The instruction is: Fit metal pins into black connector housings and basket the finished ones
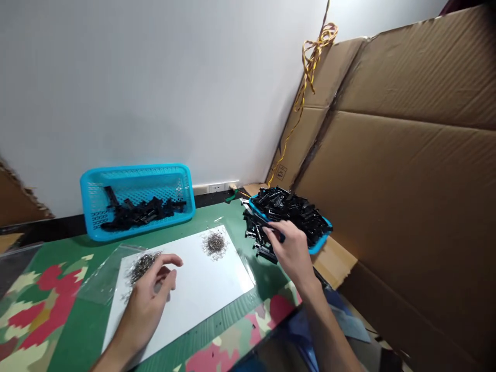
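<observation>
Beside the half-open, seemingly empty left hand (151, 295), the metal pile (142, 266) could scatter if brushed, while the right hand (290, 246) pinches 1 black part (262, 221).

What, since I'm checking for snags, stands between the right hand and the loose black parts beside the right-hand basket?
Nothing visible: the right hand is right at the black parts; whether it grips one is hard to tell. The blue basket stands beside them, not in between.
</observation>
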Action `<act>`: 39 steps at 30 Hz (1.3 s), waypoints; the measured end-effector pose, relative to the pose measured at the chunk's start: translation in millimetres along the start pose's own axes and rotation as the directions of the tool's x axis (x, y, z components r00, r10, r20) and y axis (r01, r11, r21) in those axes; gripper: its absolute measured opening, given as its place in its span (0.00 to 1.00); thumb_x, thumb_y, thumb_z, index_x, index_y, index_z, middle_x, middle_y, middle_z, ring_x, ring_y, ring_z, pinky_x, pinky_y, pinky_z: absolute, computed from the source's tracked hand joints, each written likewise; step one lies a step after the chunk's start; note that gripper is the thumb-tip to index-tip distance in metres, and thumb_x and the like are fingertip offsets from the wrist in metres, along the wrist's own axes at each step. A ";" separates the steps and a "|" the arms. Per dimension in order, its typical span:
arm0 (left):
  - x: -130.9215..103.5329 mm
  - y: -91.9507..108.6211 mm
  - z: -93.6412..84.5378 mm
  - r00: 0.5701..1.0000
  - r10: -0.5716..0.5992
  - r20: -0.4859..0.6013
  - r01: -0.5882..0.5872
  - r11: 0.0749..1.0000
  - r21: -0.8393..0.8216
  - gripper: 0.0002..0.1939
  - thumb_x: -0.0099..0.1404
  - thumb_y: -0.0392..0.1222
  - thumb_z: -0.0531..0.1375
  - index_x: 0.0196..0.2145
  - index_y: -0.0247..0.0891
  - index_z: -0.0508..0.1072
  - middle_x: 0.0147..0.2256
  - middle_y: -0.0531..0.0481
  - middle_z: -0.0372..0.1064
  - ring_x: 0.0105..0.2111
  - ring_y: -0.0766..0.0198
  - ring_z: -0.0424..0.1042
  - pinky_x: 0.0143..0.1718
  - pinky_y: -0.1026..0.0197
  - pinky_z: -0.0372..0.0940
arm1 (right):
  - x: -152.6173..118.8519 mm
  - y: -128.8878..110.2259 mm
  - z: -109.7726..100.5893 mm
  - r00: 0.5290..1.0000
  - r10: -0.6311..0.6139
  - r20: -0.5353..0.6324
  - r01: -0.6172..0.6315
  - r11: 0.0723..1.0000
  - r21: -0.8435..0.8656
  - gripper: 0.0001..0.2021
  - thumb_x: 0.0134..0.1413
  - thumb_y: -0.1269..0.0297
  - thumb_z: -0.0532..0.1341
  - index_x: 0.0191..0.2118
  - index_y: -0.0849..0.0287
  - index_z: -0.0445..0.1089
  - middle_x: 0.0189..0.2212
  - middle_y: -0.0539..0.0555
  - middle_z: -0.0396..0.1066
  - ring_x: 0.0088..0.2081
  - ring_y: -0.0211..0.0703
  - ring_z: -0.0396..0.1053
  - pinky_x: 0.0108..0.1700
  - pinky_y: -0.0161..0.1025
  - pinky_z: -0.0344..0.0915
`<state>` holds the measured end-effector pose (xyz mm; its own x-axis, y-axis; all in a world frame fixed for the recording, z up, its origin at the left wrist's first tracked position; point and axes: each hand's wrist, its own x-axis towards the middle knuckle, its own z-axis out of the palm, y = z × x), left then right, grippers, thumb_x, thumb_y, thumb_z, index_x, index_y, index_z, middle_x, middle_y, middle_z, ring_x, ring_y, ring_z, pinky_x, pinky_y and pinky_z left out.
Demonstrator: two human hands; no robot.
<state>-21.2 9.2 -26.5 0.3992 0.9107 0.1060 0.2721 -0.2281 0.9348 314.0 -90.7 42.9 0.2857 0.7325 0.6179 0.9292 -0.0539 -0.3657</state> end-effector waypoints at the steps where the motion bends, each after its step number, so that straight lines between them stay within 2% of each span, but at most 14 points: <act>1: -1.7 1.4 1.0 1.000 0.001 0.018 -0.001 0.999 0.032 0.17 0.74 0.56 0.57 0.53 0.45 0.71 0.34 0.52 0.68 0.32 0.58 0.68 0.33 0.60 0.64 | -15.0 5.1 -5.7 0.999 0.038 0.016 -0.038 0.999 -0.003 0.15 0.72 0.57 0.58 0.44 0.60 0.80 0.34 0.59 0.78 0.35 0.51 0.74 0.39 0.46 0.68; 3: -5.1 5.3 4.2 0.999 0.018 0.034 -0.021 0.997 0.078 0.16 0.74 0.56 0.57 0.50 0.45 0.73 0.30 0.52 0.66 0.32 0.57 0.68 0.32 0.60 0.63 | -42.7 14.5 -9.3 0.985 0.152 0.086 -0.153 0.988 0.005 0.15 0.71 0.55 0.59 0.45 0.59 0.80 0.37 0.60 0.81 0.36 0.52 0.77 0.40 0.46 0.70; 7: -8.5 13.9 11.4 0.994 0.066 0.085 -0.077 0.988 0.133 0.13 0.75 0.52 0.55 0.44 0.43 0.75 0.39 0.48 0.73 0.35 0.56 0.72 0.34 0.59 0.64 | -77.9 30.4 4.0 0.956 0.267 0.118 -0.258 0.962 -0.087 0.17 0.70 0.53 0.58 0.46 0.59 0.81 0.39 0.62 0.82 0.37 0.57 0.78 0.41 0.48 0.70; 10: -9.0 19.9 13.7 0.987 0.079 0.140 -0.103 0.980 0.170 0.13 0.77 0.48 0.52 0.41 0.43 0.74 0.40 0.48 0.74 0.37 0.55 0.73 0.37 0.58 0.64 | -87.0 36.6 15.9 0.955 0.280 0.099 -0.261 0.950 -0.173 0.19 0.72 0.52 0.56 0.54 0.58 0.78 0.37 0.63 0.81 0.37 0.59 0.78 0.39 0.49 0.69; 13: -10.0 26.4 13.7 0.981 0.081 0.174 -0.114 0.975 0.189 0.13 0.78 0.45 0.50 0.39 0.43 0.72 0.39 0.48 0.73 0.37 0.56 0.72 0.39 0.57 0.63 | -81.7 34.7 21.2 0.972 0.224 0.074 -0.201 0.951 -0.236 0.22 0.72 0.52 0.55 0.61 0.59 0.73 0.36 0.63 0.79 0.36 0.61 0.76 0.37 0.49 0.68; 17: -12.0 34.3 13.2 0.975 0.102 0.195 -0.141 0.970 0.200 0.13 0.78 0.40 0.48 0.39 0.42 0.71 0.38 0.48 0.71 0.35 0.57 0.70 0.40 0.57 0.63 | -41.2 6.2 27.4 0.997 0.053 0.054 -0.045 0.989 -0.143 0.19 0.73 0.55 0.55 0.58 0.60 0.74 0.34 0.61 0.75 0.35 0.57 0.72 0.42 0.50 0.67; 20: -13.3 36.0 13.3 0.965 0.119 0.235 -0.172 0.960 0.221 0.13 0.77 0.36 0.47 0.39 0.42 0.69 0.38 0.49 0.70 0.34 0.59 0.69 0.40 0.58 0.62 | 13.9 -38.3 47.7 0.961 -0.103 0.258 0.103 0.995 0.012 0.16 0.74 0.57 0.55 0.55 0.58 0.75 0.34 0.59 0.76 0.37 0.54 0.72 0.43 0.46 0.67; 22: -14.2 34.5 13.7 0.957 0.134 0.259 -0.199 0.948 0.247 0.13 0.77 0.35 0.46 0.40 0.42 0.69 0.38 0.50 0.69 0.34 0.60 0.68 0.39 0.58 0.62 | 54.8 -72.2 73.7 0.889 -0.189 0.416 0.184 0.982 0.051 0.17 0.74 0.58 0.54 0.59 0.57 0.74 0.33 0.57 0.77 0.36 0.51 0.74 0.41 0.43 0.66; 26: -15.7 29.3 13.5 0.937 0.207 0.281 -0.292 0.907 0.304 0.13 0.74 0.29 0.47 0.41 0.41 0.69 0.40 0.50 0.70 0.37 0.60 0.70 0.41 0.58 0.63 | 123.5 -128.9 144.3 0.823 -0.261 0.505 0.275 0.960 0.047 0.20 0.72 0.59 0.59 0.65 0.55 0.69 0.38 0.57 0.80 0.39 0.50 0.78 0.39 0.39 0.66; 29: -15.7 26.9 11.2 0.921 0.251 0.298 -0.348 0.873 0.341 0.13 0.70 0.27 0.50 0.41 0.40 0.70 0.42 0.49 0.71 0.39 0.59 0.72 0.43 0.58 0.64 | 153.5 -156.3 191.3 0.789 -0.270 0.553 0.319 0.948 0.008 0.20 0.71 0.60 0.62 0.64 0.55 0.69 0.45 0.60 0.79 0.47 0.53 0.77 0.45 0.43 0.70; 31: -15.2 25.8 9.1 0.918 0.268 0.292 -0.365 0.859 0.358 0.12 0.70 0.27 0.50 0.40 0.40 0.70 0.42 0.49 0.72 0.40 0.58 0.72 0.44 0.57 0.65 | 164.1 -167.9 211.9 0.765 -0.261 0.589 0.336 0.942 -0.019 0.17 0.70 0.59 0.63 0.60 0.57 0.71 0.49 0.60 0.77 0.49 0.52 0.76 0.49 0.48 0.73; 33: -14.5 24.9 7.0 0.921 0.280 0.272 -0.368 0.855 0.365 0.12 0.70 0.27 0.50 0.40 0.40 0.70 0.42 0.49 0.72 0.39 0.57 0.72 0.43 0.56 0.65 | 170.0 -174.2 222.3 0.753 -0.248 0.609 0.344 0.938 -0.044 0.17 0.70 0.57 0.64 0.57 0.59 0.72 0.53 0.58 0.75 0.50 0.50 0.76 0.52 0.52 0.74; 35: -13.7 24.8 4.8 0.926 0.287 0.244 -0.363 0.856 0.370 0.12 0.70 0.28 0.50 0.41 0.39 0.71 0.42 0.48 0.72 0.39 0.57 0.72 0.43 0.55 0.65 | 173.7 -175.9 222.8 0.755 -0.245 0.608 0.349 0.935 -0.057 0.15 0.69 0.57 0.64 0.55 0.59 0.73 0.52 0.59 0.75 0.50 0.50 0.76 0.52 0.51 0.73; 39: -11.0 26.8 -1.1 0.958 0.267 0.103 -0.286 0.900 0.328 0.13 0.73 0.29 0.49 0.43 0.39 0.71 0.41 0.49 0.72 0.38 0.58 0.72 0.41 0.55 0.64 | 178.4 -170.0 197.7 0.780 -0.278 0.561 0.359 0.933 -0.037 0.11 0.67 0.60 0.64 0.52 0.55 0.77 0.41 0.61 0.80 0.45 0.54 0.77 0.43 0.41 0.65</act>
<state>-19.3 -6.5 -2.3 0.5452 0.7763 0.3164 0.4177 -0.5788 0.7004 160.6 183.4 77.7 -0.1670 0.9669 0.1931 0.9778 0.1876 -0.0938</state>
